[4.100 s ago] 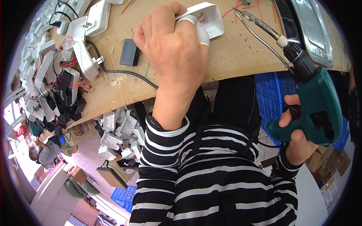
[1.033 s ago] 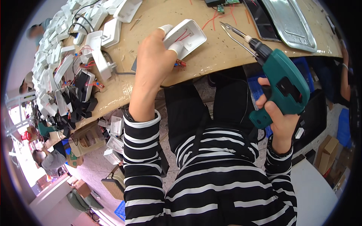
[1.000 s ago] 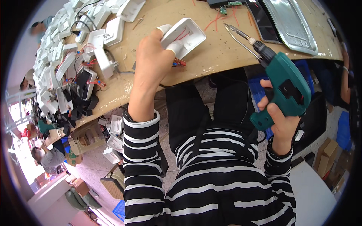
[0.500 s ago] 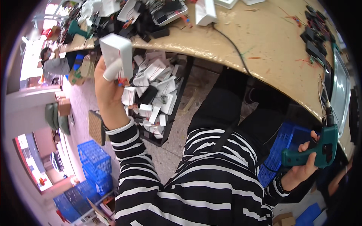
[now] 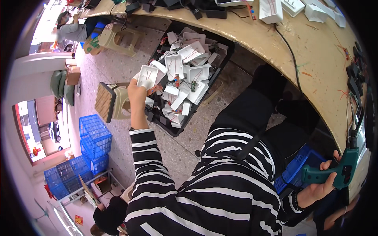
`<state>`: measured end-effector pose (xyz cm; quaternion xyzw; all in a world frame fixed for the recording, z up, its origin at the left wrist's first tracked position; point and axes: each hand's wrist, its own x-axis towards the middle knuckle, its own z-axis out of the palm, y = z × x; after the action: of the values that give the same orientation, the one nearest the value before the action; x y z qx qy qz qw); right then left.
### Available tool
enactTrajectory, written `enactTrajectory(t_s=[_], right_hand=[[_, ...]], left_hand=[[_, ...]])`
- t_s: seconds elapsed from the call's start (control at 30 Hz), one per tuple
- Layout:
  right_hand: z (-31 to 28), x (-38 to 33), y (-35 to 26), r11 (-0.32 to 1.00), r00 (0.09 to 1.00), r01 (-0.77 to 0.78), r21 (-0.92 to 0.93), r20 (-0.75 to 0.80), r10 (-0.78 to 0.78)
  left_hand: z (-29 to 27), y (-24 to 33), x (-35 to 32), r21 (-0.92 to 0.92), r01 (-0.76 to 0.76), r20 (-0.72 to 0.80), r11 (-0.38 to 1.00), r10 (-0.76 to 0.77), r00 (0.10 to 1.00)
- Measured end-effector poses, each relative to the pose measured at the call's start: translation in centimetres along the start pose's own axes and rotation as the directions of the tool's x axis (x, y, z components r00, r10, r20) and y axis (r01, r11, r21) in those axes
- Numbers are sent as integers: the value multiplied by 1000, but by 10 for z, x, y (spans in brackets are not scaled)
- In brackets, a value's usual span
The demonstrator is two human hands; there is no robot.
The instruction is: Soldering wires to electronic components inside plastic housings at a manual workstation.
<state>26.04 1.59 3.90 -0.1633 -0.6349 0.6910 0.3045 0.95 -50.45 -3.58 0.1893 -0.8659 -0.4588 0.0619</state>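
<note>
My left hand grips a small white open plastic case with thin red wires inside. It is over the left edge of a black crate. Heaped in that crate are several similar white cases with red wires and small circuit boards. Away at the right, by the table's edge, my right hand is wrapped round the handle of a green soldering gun. Its thin metal tip points up and away from me.
The curved tabletop holds black parts, white cases and a black cable. A stool and blue crates stand at left. One person is far left, another lower left. A blue basket sits under the table.
My left hand has brought the white case down from beside the tabletop to the black crate, turning its open side into view. My right hand still holds the soldering gun. The view has shifted.
</note>
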Motion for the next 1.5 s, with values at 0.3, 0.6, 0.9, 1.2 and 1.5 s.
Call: enactTrajectory(t_s=[0.3,0.6,0.9,1.2,1.5], right_hand=[[7,4,3,1000,999,-23,17,49,22],[10,4,0,999,997,-14,31,77,11],[13,3,0,1000,997,1,19,81,-2],[12,4,1,998,991,-14,59,132,6],[16,3,-4,995,990,-37,92,136,24]], left_hand=[[20,24,-23,166,-59,-155,984,86,984],[23,48,-36,280,-14,-148,960,58,987],[13,16,-21,404,-159,-196,901,255,947],[5,13,-15,-251,93,-128,963,-128,984],[20,114,-47,-221,9,388,975,79,918]])
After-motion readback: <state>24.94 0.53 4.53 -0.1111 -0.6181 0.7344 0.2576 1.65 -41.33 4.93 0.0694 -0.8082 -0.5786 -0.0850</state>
